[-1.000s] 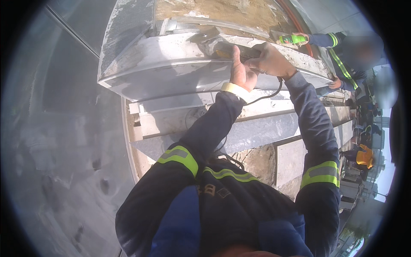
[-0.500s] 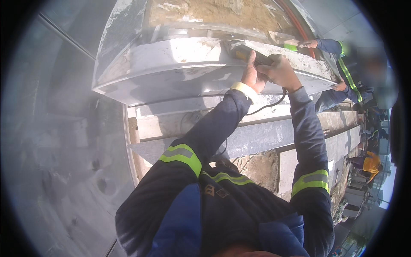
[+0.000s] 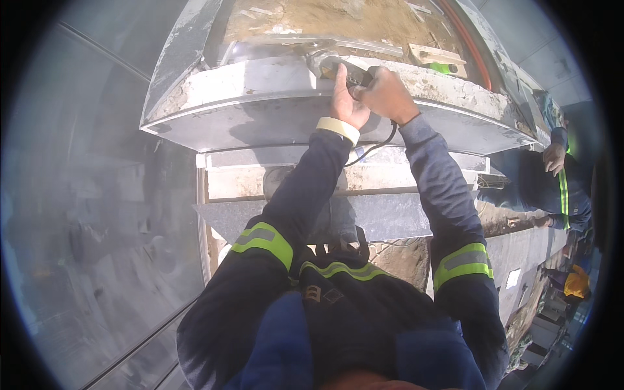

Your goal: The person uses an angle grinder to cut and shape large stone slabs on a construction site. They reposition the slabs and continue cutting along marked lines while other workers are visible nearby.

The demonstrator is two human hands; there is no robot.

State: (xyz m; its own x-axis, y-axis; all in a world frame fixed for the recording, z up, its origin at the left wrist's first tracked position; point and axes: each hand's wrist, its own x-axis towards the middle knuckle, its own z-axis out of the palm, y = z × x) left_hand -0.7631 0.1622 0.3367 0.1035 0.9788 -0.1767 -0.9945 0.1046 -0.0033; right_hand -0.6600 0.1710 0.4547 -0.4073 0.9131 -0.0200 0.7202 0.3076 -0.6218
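Observation:
A corded angle grinder (image 3: 355,73) is in my two hands on the pale, rough top of a low slab-faced wall (image 3: 276,77). My left hand (image 3: 349,103) closes round the body of the grinder from the near side, its thumb pointing up. Wrapped round the rear end is my right hand (image 3: 392,96), at the right of the left one. The head of the tool, with a rounded guard, points left; the disc itself I cannot make out in the haze. A black cord (image 3: 377,147) hangs from the rear end and loops below my hands.
Beyond the wall is a bed of brown soil (image 3: 312,18), with an orange pipe (image 3: 465,40) along its right side. A bright green item (image 3: 444,67) lies by a wooden board (image 3: 432,54). Grey stone steps (image 3: 383,211) are below. A co-worker (image 3: 552,179) stands at the right.
Both my hands and the grinder have shifted left along the wall top. The co-worker's hand has let go of the green item and left the wall, and that person is farther right.

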